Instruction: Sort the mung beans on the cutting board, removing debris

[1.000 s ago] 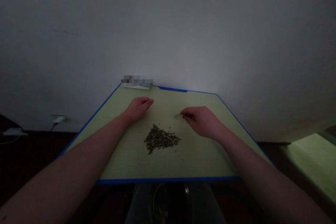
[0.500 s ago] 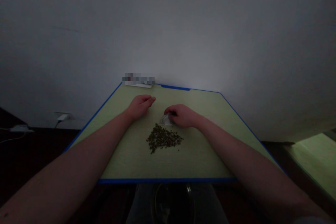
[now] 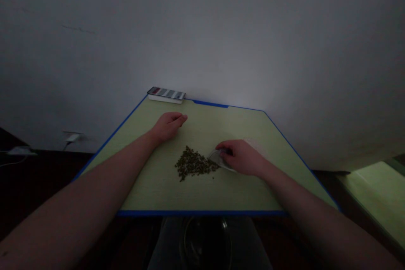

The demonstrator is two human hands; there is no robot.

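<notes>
A heap of small dark brown grains [image 3: 193, 163], like dried beans or seeds, lies on the pale table [image 3: 164, 196]. My right hand [image 3: 242, 156] is closed on a clear half-round protractor [image 3: 217, 158], whose curved edge touches the right side of the heap. The fingers cover part of the protractor, so its markings cannot be read. Behind the heap and to its left, my left hand [image 3: 169, 125] rests on the table with its fingers curled in and the thumb along them; nothing shows in it.
At the table's far left corner lies a white box with a dark patterned top [image 3: 166, 95]. The table has a blue edge [image 3: 202, 212] and stands against a wall. Below the front edge, a round glassy vessel [image 3: 205, 240] sits at my lap. A plug [image 3: 72, 138] is in the wall at left.
My right hand has moved with the protractor from behind the heap to its right side, nearer to me. The left hand has stayed in place. The view has shifted slightly.
</notes>
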